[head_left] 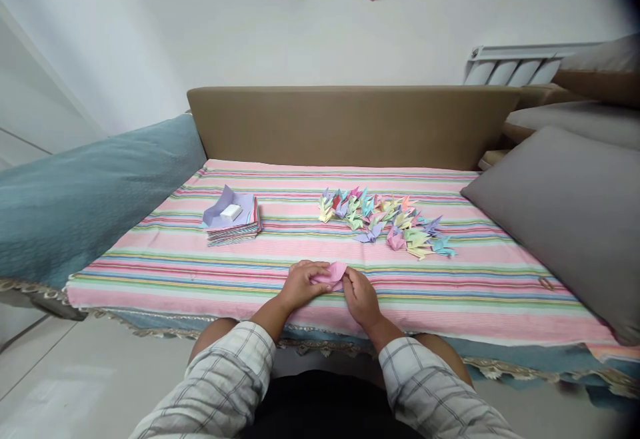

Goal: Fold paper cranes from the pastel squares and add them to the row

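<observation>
A small sheet of pink paper point(336, 271), partly folded, is held between both hands just above the striped cloth near the front edge. My left hand point(303, 284) grips its left side, with the thumb on top. At its right side my right hand point(361, 298) pinches the edge between thumb and fingers. My palms and fingers hide part of the paper. Beyond my hands, to the right, lies a group of several folded paper cranes point(370, 231) in many colours. To the left sits a stack of coloured paper point(234, 229), its top purple sheet curled up.
On the stack lies a small white block point(231, 212). The striped cloth point(165, 239) covers a sofa seat with a brown backrest point(330, 126). A grey cushion point(555, 219) leans at the right; a blue-covered armrest point(100, 192) is at the left. A small brown loop point(546, 283) lies near the cushion.
</observation>
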### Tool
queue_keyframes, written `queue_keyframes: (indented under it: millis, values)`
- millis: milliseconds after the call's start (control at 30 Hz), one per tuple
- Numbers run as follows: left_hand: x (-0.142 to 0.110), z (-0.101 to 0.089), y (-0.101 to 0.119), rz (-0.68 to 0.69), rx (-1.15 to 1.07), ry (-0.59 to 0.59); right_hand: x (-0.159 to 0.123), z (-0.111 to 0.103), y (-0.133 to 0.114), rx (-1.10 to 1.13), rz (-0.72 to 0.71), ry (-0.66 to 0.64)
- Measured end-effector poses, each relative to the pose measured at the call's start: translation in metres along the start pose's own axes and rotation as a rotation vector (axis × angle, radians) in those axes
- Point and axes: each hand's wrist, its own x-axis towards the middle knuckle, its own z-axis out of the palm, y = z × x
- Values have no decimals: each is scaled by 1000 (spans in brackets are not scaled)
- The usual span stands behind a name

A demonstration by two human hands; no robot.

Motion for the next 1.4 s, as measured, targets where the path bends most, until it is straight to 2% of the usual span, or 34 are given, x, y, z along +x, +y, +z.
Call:
queue_keyframes:
  millis: [133,233,467,667,833,1133,1400]
  values:
    - [-1,2,1,1,25,14,-4,-3,5,217,64,27]
    - [-2,3,3,19,65,8,-6,-3,8,258,42,20]
    - [-4,0,13,99,206,-35,-6,-4,6,25,-136,36]
    - [-1,-5,9,230,305,-86,-5,-16,3,-138,-281,-102]
    - [2,-6,2,302,383,-103,-5,-21,2,-193,-296,-187]
    - [2,-6,-1,282,371,-136,-21,-12,8,-114,-260,-48]
    - [-1,-10,-9,285,332,-157,-18,-16,0,-213,-289,-222]
